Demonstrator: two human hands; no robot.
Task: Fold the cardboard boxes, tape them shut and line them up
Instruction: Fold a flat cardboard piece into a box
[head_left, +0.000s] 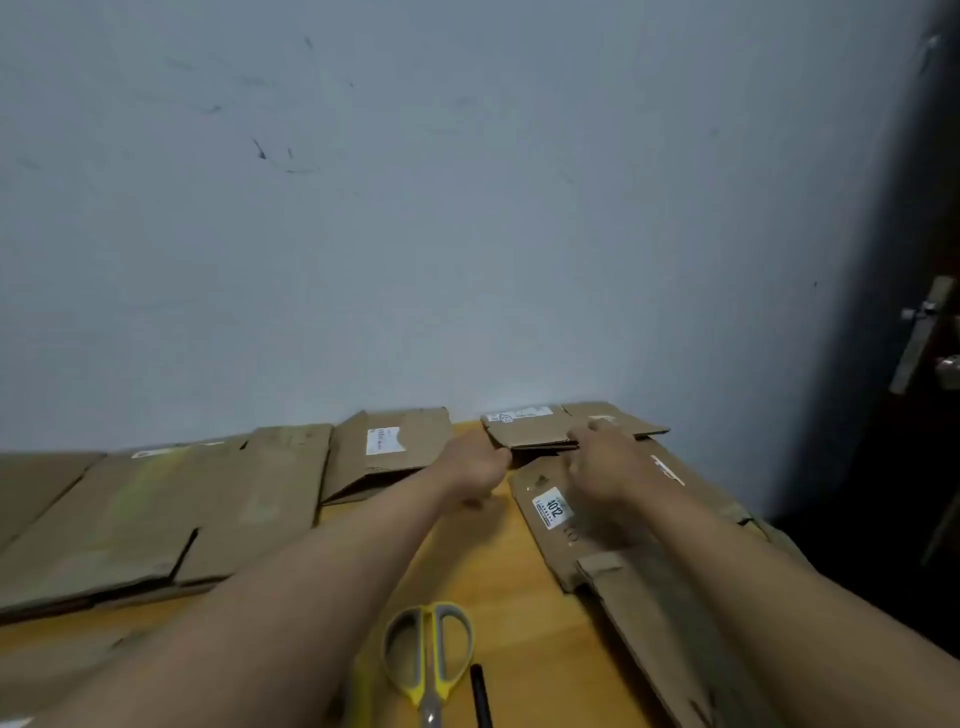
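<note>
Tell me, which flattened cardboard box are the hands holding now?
The small flattened box at the table's far edge by the wall: left hand and right hand grip it. The other flat boxes lie untouched.

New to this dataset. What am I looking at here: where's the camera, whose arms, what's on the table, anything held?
There is no robot here. One wide-angle camera sits on a person's head and looks forward and down, so the two bare arms reaching out are the wearer's own.

The surface is a wooden table against a pale wall. On it lie several flattened cardboard boxes: a large one at the left, a smaller one with a white label at mid-back, and a long one labelled 402 at the right. Near the camera lie yellow-and-grey scissors and a dark pen-like stick.

The left hand and right hand both grip a small flat box at the back of the table, apparently about to open it up.
</note>
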